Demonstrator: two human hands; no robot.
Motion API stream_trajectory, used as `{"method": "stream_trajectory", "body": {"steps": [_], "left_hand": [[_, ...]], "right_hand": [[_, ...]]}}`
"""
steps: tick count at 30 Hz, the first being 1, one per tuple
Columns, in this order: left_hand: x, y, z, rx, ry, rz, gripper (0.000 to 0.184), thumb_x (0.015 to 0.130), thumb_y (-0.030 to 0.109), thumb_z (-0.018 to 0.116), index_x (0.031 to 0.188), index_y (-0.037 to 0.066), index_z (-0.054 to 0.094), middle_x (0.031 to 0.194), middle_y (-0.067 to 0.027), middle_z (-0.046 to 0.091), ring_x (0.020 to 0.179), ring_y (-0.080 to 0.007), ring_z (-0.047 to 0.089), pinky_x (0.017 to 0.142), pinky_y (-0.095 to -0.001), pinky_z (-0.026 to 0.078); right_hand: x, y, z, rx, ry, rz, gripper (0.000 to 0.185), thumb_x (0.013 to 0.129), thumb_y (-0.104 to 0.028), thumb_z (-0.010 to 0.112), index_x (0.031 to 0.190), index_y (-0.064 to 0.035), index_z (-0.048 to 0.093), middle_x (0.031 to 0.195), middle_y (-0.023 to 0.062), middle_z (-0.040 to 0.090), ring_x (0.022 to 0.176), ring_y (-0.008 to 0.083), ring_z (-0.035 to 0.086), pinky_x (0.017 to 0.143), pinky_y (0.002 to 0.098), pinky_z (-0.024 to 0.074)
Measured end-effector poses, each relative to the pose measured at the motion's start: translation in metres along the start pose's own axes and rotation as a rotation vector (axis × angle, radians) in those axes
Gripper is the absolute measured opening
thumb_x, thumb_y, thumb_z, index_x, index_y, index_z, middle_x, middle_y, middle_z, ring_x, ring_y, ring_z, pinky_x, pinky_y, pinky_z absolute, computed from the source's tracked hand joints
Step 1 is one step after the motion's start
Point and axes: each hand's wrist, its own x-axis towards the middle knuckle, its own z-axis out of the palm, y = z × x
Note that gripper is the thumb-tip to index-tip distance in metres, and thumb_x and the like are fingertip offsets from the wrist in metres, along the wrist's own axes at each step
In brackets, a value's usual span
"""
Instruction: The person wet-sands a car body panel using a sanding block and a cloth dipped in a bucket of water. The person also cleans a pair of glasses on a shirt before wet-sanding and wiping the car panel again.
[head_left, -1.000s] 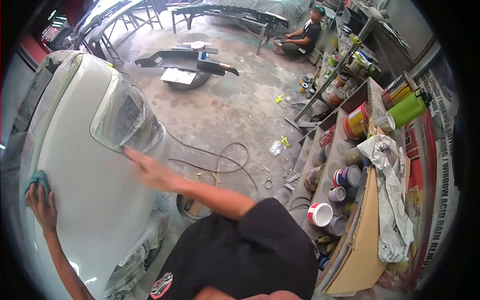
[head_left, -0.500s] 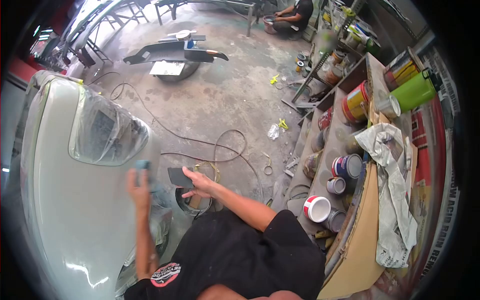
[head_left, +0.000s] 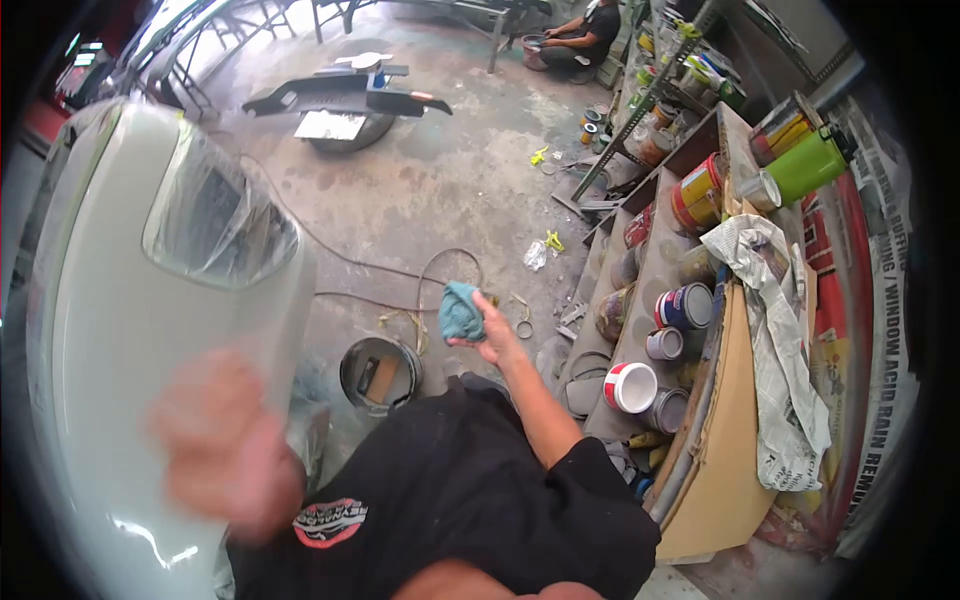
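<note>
A folded teal cloth (head_left: 462, 312) is gripped in my right hand (head_left: 488, 335), held out over the floor in front of my body. My left hand (head_left: 225, 440) is smeared by motion above the pale car body panel (head_left: 120, 330); its fingers cannot be made out, nor whether they hold anything. Clear plastic film (head_left: 222, 225) covers a lamp-shaped area at the panel's upper right. Below and left of the cloth, a round bucket (head_left: 381, 373) holds a tan block and a dark item.
A hose (head_left: 370, 262) loops over the floor. Paint cans (head_left: 684, 305) line the shelves on the right, beside cardboard (head_left: 715, 470) and crumpled paper (head_left: 775, 360). A dark bumper part (head_left: 345, 98) rests farther back. Another person (head_left: 590, 35) sits near a bucket.
The teal cloth has passed from my left hand to my right hand. The dark flat piece seen in my right hand is no longer there. My left hand has moved lower, nearer the camera.
</note>
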Motion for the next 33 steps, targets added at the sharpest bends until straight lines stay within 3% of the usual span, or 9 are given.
{"method": "stream_trajectory", "body": {"steps": [2, 5, 8, 17, 20, 24, 27, 30, 33], "left_hand": [[0.018, 0.033, -0.02, 0.026, 0.085, 0.156, 0.023, 0.098, 0.037, 0.064, 0.101, 0.015, 0.07, 0.106, 0.0022, 0.06, 0.094, -0.0154, 0.05, 0.082, -0.0336, 0.036], [0.021, 0.047, -0.043, -0.147, 0.216, 0.263, 0.023, 0.094, 0.035, 0.07, 0.115, 0.029, 0.071, 0.109, 0.0179, 0.06, 0.098, -0.0087, 0.049, 0.086, -0.0306, 0.034], [0.029, 0.044, -0.025, -0.423, 0.291, 0.29, 0.014, 0.092, 0.032, 0.073, 0.106, 0.032, 0.073, 0.103, 0.0229, 0.061, 0.097, -0.0053, 0.05, 0.086, -0.0283, 0.034], [0.007, 0.045, -0.076, -0.088, 0.062, 0.02, 0.006, 0.092, 0.024, 0.072, 0.087, 0.024, 0.068, 0.095, 0.0157, 0.062, 0.089, -0.0043, 0.048, 0.08, -0.0246, 0.035], [0.018, 0.002, -0.032, -0.397, 0.035, 0.049, 0.007, 0.091, 0.011, 0.066, 0.092, 0.018, 0.066, 0.083, 0.0084, 0.062, 0.074, -0.0067, 0.047, 0.072, -0.0214, 0.036], [-0.003, 0.014, -0.003, -0.922, 0.024, -0.261, 0.007, 0.091, 0.006, 0.068, 0.097, 0.009, 0.065, 0.086, -0.0062, 0.066, 0.073, -0.0173, 0.061, 0.062, -0.0251, 0.049], [-0.031, -0.023, 0.042, -0.81, 0.064, -0.08, 0.016, 0.088, 0.003, 0.074, 0.102, 0.0, 0.067, 0.093, -0.014, 0.071, 0.082, -0.024, 0.07, 0.067, -0.0309, 0.057], [-0.054, -0.021, 0.041, -0.709, -0.061, -0.341, 0.014, 0.089, -0.003, 0.071, 0.103, 0.0, 0.069, 0.1, -0.0131, 0.071, 0.091, -0.0241, 0.07, 0.081, -0.0337, 0.056], [-0.064, -0.035, 0.027, -0.548, -0.271, -0.532, 0.015, 0.088, -0.003, 0.072, 0.102, 0.001, 0.071, 0.101, -0.0099, 0.071, 0.091, -0.0227, 0.07, 0.079, -0.0323, 0.055]], "right_hand": [[-0.011, 0.001, -0.001, 0.001, 0.061, -0.051, 0.048, 0.1, -0.051, 0.053, 0.13, -0.0152, 0.061, 0.111, 0.0063, 0.071, 0.093, 0.0232, 0.071, 0.071, 0.0482, 0.0619], [-0.024, 0.003, -0.011, 0.037, 0.114, -0.143, 0.049, 0.099, -0.053, 0.054, 0.129, -0.015, 0.061, 0.112, 0.0066, 0.071, 0.094, 0.0244, 0.071, 0.07, 0.048, 0.0619], [-0.038, 0.012, -0.026, 0.088, 0.132, -0.215, 0.053, 0.097, -0.057, 0.055, 0.129, -0.0145, 0.062, 0.11, 0.0066, 0.072, 0.092, 0.0245, 0.072, 0.069, 0.045, 0.0622], [-0.056, 0.019, -0.046, 0.023, 0.303, -0.303, 0.041, 0.095, -0.047, 0.066, 0.114, -0.0104, 0.066, 0.097, 0.0056, 0.074, 0.08, 0.0227, 0.073, 0.064, 0.0423, 0.0612], [-0.064, 0.014, -0.003, 0.033, 0.466, -0.283, 0.038, 0.095, -0.045, 0.068, 0.112, -0.0111, 0.066, 0.095, 0.0047, 0.074, 0.079, 0.0213, 0.072, 0.066, 0.0435, 0.0608], [-0.041, 0.019, -0.039, -0.051, 0.281, -0.254, 0.041, 0.093, -0.044, 0.07, 0.117, -0.0108, 0.065, 0.097, 0.0042, 0.074, 0.081, 0.0208, 0.072, 0.069, 0.0426, 0.06], [-0.051, 0.015, -0.038, -0.094, 0.259, -0.235, 0.044, 0.093, -0.044, 0.071, 0.119, -0.0094, 0.065, 0.098, 0.0049, 0.073, 0.082, 0.0202, 0.072, 0.071, 0.042, 0.06], [-0.045, 0.014, -0.035, -0.141, 0.206, -0.216, 0.047, 0.092, -0.044, 0.071, 0.121, -0.008, 0.065, 0.1, 0.0056, 0.073, 0.083, 0.0195, 0.071, 0.073, 0.0414, 0.0599], [-0.034, 0.019, -0.032, -0.208, 0.079, -0.236, 0.049, 0.092, -0.043, 0.072, 0.124, -0.0067, 0.064, 0.101, 0.0063, 0.073, 0.085, 0.0189, 0.071, 0.075, 0.0408, 0.0599]]}}
